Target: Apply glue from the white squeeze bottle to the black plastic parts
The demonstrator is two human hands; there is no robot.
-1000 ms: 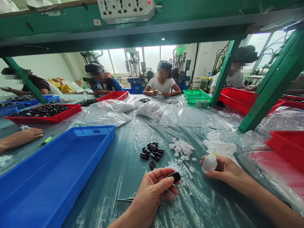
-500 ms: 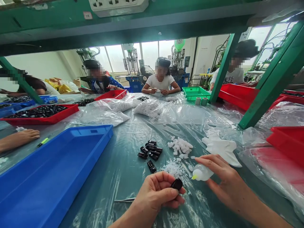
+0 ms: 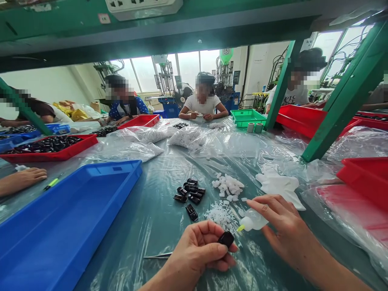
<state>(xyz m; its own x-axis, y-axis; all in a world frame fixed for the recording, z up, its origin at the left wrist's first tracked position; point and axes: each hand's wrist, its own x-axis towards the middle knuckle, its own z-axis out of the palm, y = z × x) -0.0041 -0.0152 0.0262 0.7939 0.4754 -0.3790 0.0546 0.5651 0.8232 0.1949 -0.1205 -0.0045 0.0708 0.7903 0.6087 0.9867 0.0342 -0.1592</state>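
Note:
My left hand (image 3: 201,248) pinches a small glossy black plastic part (image 3: 226,239) between thumb and fingers. In my right hand (image 3: 286,226) is a translucent squeeze bottle (image 3: 254,219), lying on its side with a yellow-green needle tip (image 3: 240,228). The thin needle points left and down at the edge of the black part; whether it touches cannot be made out. Behind my left hand lie several similar black parts (image 3: 190,190). Close beyond both hands are a heap of tiny white pieces (image 3: 221,214) and a pile of larger white pieces (image 3: 228,184).
Tweezers (image 3: 158,256) lie left of my left hand. A blue tray (image 3: 91,238) fills the left side. A white cloth-like sheet (image 3: 280,186) and a red bin (image 3: 363,178) are at right. A green post (image 3: 342,97) and shelf stand ahead. A co-worker's hand (image 3: 32,176) rests at far left.
My right hand has brought the bottle's tip left toward the black part, and the needle now shows beside it. My left hand keeps its pinch. The whole view has shifted slightly.

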